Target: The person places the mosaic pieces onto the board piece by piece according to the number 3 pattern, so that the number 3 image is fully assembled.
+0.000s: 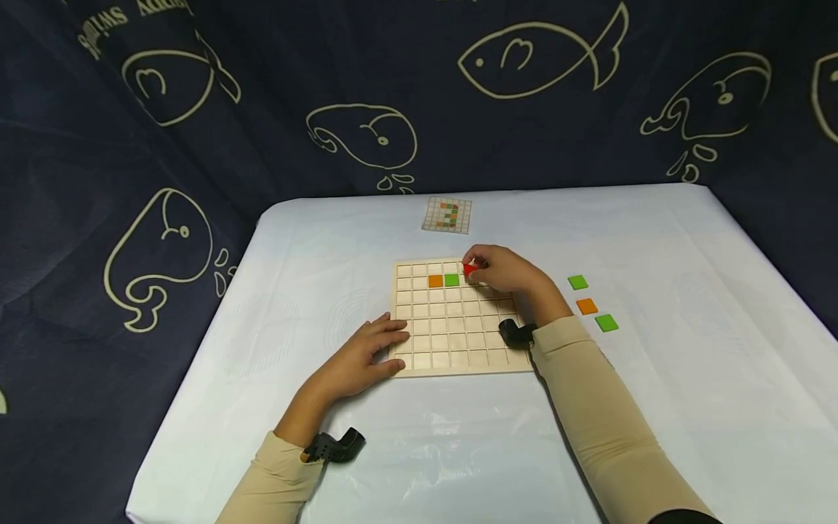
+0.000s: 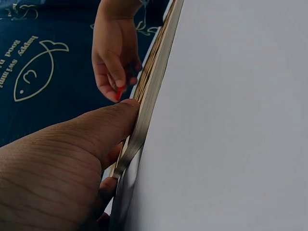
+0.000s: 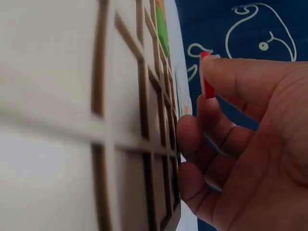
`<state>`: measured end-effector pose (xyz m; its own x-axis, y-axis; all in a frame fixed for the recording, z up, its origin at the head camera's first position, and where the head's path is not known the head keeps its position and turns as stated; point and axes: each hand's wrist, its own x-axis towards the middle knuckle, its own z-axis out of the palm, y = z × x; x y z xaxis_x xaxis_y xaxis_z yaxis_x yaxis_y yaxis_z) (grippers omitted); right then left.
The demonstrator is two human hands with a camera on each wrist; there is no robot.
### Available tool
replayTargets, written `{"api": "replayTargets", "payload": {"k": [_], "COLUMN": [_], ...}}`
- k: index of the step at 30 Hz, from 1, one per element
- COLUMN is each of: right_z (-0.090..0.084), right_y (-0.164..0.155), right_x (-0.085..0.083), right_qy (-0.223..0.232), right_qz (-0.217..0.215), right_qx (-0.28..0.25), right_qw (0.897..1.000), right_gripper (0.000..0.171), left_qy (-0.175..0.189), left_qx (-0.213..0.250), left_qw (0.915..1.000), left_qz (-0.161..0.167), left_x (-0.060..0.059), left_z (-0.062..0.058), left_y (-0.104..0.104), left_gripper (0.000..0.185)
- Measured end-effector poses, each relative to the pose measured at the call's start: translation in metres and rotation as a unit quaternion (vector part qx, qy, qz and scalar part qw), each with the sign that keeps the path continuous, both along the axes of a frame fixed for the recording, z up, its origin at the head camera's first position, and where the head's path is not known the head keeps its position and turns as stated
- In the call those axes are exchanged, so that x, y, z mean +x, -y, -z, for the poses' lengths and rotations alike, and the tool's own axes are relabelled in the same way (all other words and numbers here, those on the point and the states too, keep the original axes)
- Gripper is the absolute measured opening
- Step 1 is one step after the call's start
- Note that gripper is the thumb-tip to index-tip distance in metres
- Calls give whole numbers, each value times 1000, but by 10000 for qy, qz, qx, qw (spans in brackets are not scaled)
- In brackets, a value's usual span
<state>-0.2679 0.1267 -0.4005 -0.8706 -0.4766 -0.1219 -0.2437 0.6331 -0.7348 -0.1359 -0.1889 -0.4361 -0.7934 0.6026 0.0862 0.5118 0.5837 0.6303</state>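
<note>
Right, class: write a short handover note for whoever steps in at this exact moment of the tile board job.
Left hand: flat, steadying the wooden grid board at its near-left edge.
Right hand: pinching a red tile over the board's second row, right of the green tile.
Done: orange tile and green tile seated side by side.
Left: red tile not yet seated; three spare tiles lie on the table to the right; pattern card lies beyond the board.

I count one wooden grid board (image 1: 458,342) on the desk (image 1: 655,407), with two tiles set in it: one orange (image 1: 435,281), one green (image 1: 452,279). One red tile (image 1: 468,270) sits in my right hand (image 1: 504,273). Three loose tiles lie off to my right: two green (image 1: 577,282) (image 1: 606,323), one orange (image 1: 586,306). One pattern card (image 1: 447,215) lies beyond the board
</note>
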Motion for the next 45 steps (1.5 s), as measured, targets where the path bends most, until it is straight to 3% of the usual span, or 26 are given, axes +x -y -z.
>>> {"api": "replayTargets", "payload": {"k": [13,25,37,45], "right_z": [5,10,7,3], "right_y": [10,13,13,4], "right_x": [0,2,7,14], "right_qy": [-42,-210,-128,-310], "right_qz": [-88,21,-11,262], "right_qx": [209,342,266,3], "right_qw": [9997,9992,9996,9992], "right_gripper": [21,20,23,28], "left_qy": [51,-113,-48,-84], "left_qx": [56,92,126,50], "left_qw": [10000,9999,9999,10000], "left_qz": [-41,19,12,20], "left_x": [1,1,1,1], "left_z": [-1,0,0,1], "left_y": [0,0,0,0], "left_gripper": [49,49,49,49]}}
